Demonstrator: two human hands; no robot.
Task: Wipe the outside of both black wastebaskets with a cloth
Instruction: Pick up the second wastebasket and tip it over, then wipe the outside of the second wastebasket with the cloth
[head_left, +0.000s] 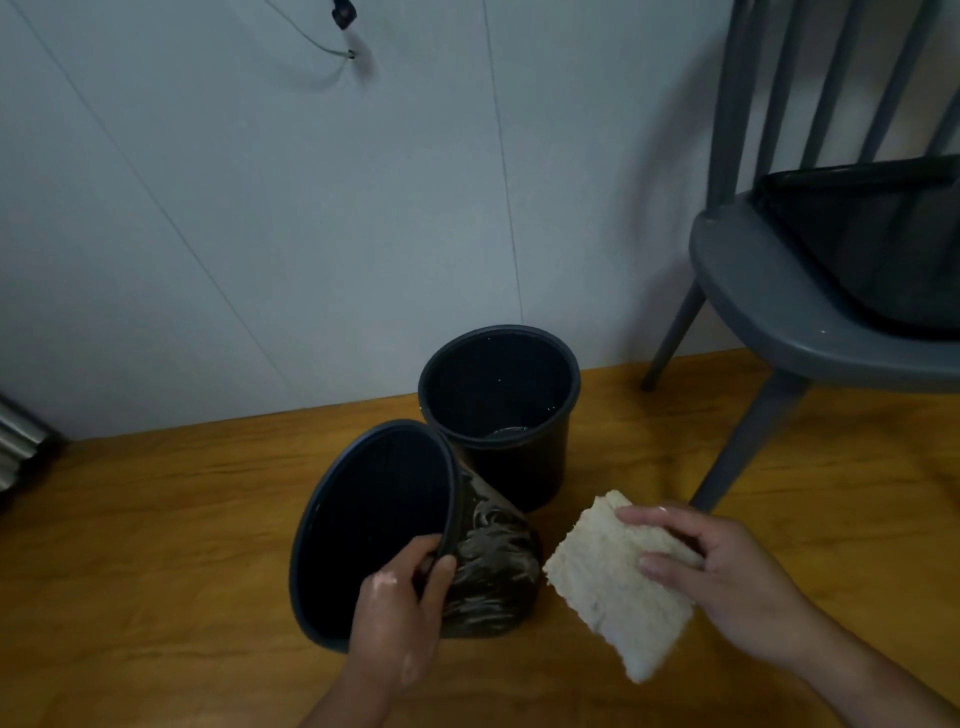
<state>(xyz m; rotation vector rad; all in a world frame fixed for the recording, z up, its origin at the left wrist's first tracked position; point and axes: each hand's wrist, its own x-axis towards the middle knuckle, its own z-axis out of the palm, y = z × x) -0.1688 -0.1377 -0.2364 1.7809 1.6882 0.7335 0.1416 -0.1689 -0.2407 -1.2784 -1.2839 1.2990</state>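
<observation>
On the wooden floor (156, 545) by the pale wall, the left hand (400, 613) is gripping the rim of a tilted round black plastic wastebasket (483, 566), its streaked side facing right. Just beside it, the right hand (727, 577) is holding a folded cream fluffy cloth (602, 571). Behind, touching the tilted one, a second black wastebasket (519, 467) is standing upright near a grey chair (769, 291).

the chair (769, 291) and the dark object (872, 244) on its seat run off the right edge. the tilted wastebasket (363, 519) hides the base of the upright wastebasket (519, 467); our left hand (395, 618) covers part of the tilted rim, and our right hand (727, 577) covers some of the cloth (597, 587).
</observation>
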